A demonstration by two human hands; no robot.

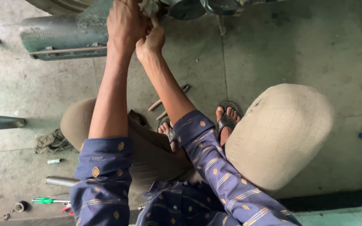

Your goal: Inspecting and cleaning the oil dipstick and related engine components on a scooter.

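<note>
No bin or box shows; the nearest to a container is a small roll of tape point(20, 206) lying on the floor at the lower left, its hollow middle bare.

Both hands are raised to the top edge of the view, pressed together against a small pale metal part point(144, 6) on a machine. The left hand point(125, 23) is closed in a fist around that part, and the right hand point(151, 40) is curled shut just beside and below it, touching the left; most of the part is hidden by the fingers and cut by the edge. Just left of the hands a worn green metal cylinder point(57, 35) lies sideways, with a thin rod along its lower side.

The person squats in tan trousers and a blue patterned shirt, feet in dark sandals point(226, 121) on a grey stone floor point(298, 54) of large stained slabs. Two thin metal tools point(168, 102) lie between the forearm and the feet. At the left lie a crumpled rag point(52, 141), a steel tube point(61, 181) and a green-handled screwdriver point(47, 201).
</note>
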